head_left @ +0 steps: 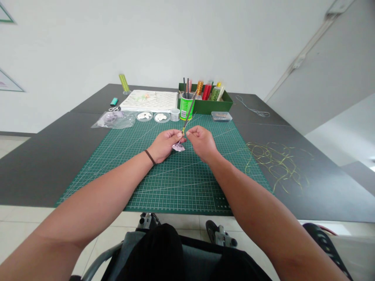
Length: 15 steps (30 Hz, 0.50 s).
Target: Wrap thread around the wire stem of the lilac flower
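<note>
View: head, looking down over your forearms at the table.
Left hand (165, 146): narrow pinch on a thin green stem (188, 115), just above a lilac flower (178, 147); dark wristband (150, 157) on the wrist.
Right hand (202, 143): fingertips (189, 133) pinched narrow, right beside the stem; cannot tell if they hold a fine thread.
Stem: tilted, rising from your left hand toward a green cup (183, 110) of sticks.
Flower: hanging below your left hand, over a green cutting mat (175, 187).
Far edge of mat: two small dishes of white petals (144, 116), (161, 117), small plastic cup (175, 114), plastic bag (113, 120), flat plastic case (221, 116).
Back: green box (205, 108) of spools.
Right of mat: yellow-green strands (275, 164) on a dark table (43, 168).
</note>
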Available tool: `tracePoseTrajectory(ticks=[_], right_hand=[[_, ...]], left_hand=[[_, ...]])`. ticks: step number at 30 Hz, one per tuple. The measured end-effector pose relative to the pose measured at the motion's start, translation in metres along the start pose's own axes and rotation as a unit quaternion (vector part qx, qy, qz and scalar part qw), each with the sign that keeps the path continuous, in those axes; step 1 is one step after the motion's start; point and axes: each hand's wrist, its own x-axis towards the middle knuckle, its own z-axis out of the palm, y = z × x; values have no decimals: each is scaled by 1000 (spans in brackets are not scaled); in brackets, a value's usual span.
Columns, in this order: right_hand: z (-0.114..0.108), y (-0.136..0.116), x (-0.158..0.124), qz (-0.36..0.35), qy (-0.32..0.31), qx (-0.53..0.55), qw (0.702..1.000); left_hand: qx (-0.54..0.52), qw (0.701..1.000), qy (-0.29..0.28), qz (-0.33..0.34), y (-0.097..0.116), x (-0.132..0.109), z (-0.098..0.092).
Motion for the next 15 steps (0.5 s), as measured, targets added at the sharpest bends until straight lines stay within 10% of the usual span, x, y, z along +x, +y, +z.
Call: tracePoseTrajectory(ticks=[15], right_hand=[[0, 0, 0, 10, -61, 148, 987]], left_hand=[[-100, 989, -73, -83, 8, -6, -2]])
